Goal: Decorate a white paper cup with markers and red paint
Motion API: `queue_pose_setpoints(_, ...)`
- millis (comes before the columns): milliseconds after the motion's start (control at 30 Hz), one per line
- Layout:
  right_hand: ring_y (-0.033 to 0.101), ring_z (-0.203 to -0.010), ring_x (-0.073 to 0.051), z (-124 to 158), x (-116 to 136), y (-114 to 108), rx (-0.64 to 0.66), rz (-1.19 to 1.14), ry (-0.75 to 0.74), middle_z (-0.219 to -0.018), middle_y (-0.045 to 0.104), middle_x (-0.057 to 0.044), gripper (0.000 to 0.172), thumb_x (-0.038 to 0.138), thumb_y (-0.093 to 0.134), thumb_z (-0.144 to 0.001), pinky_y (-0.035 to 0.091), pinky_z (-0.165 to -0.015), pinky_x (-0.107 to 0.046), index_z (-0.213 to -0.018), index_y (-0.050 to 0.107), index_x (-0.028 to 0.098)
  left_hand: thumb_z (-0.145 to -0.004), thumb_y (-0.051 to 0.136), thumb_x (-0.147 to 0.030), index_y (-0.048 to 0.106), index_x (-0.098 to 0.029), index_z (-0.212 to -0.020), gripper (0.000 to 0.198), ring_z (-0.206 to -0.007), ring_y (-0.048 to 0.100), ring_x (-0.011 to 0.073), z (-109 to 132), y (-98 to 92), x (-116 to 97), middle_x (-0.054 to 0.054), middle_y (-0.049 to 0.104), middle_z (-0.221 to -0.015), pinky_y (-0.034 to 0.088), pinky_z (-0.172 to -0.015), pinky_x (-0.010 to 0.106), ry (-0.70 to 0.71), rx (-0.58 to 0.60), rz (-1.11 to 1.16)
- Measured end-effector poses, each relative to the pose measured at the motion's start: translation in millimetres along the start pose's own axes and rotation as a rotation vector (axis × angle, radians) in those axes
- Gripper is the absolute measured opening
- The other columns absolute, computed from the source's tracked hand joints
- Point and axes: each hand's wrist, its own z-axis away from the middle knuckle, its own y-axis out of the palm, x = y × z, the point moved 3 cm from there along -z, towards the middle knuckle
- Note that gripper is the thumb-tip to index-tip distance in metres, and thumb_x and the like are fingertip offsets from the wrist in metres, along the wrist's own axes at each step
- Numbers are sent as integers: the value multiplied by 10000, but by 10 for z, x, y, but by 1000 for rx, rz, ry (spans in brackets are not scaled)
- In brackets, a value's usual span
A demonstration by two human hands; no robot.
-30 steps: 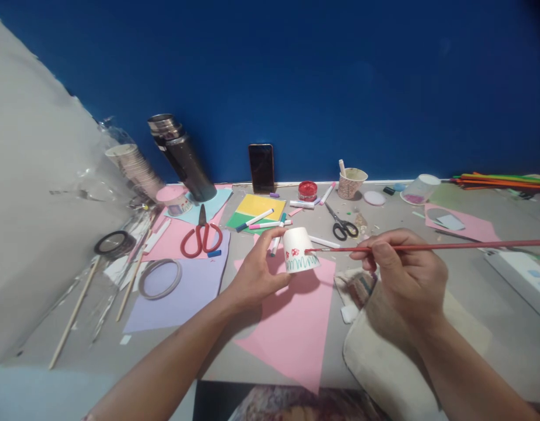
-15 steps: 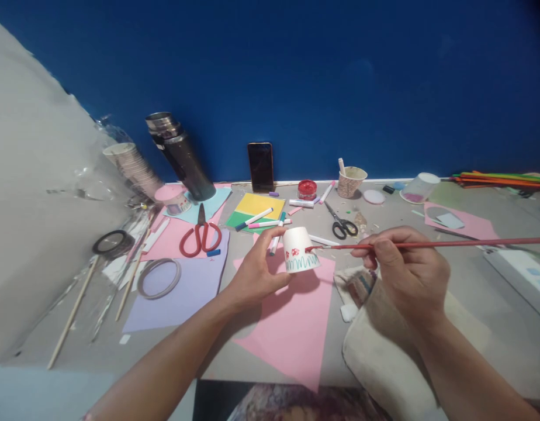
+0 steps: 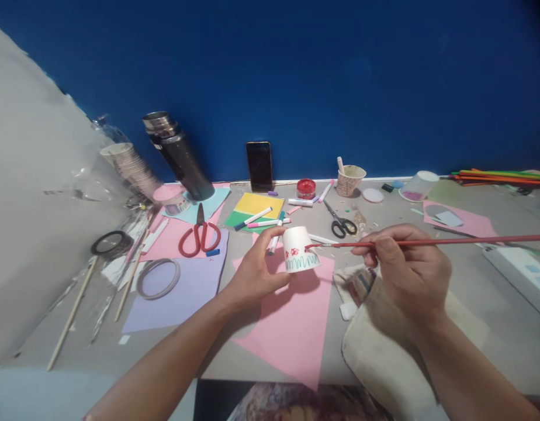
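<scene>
A white paper cup (image 3: 297,245), upside down and slightly tilted, is held by my left hand (image 3: 256,269) above pink paper (image 3: 291,327). Red marks and a green zigzag decorate its side. My right hand (image 3: 408,272) grips a long red paintbrush (image 3: 463,241), whose tip points left and meets the cup's side beside the red marks. Beyond the cup stands an open jar of red paint (image 3: 305,188). Under my right hand lies a beige cloth (image 3: 375,351).
Red-handled scissors (image 3: 200,237), a tape roll (image 3: 159,279) and purple paper (image 3: 177,304) lie left. Behind are a dark flask (image 3: 182,158), a phone (image 3: 259,166) and markers. Black scissors (image 3: 341,222) and a patterned cup (image 3: 349,182) stand behind right.
The view has shifted very slightly. Both hands keep their holds, and the brush tip stays at the cup's side with barely any movement.
</scene>
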Motion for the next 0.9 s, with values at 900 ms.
queue_pose_setpoints(900, 622, -551, -114, 10, -14, 19, -7, 8, 87, -714, 772, -30, 272, 418, 713, -987, 515, -514, -212, -819, 698, 205, -735, 786, -198, 498, -308, -1410, 742, -1443, 519, 295, 2, 19, -16, 46, 554, -1539, 396, -1233, 489, -7, 10, -45)
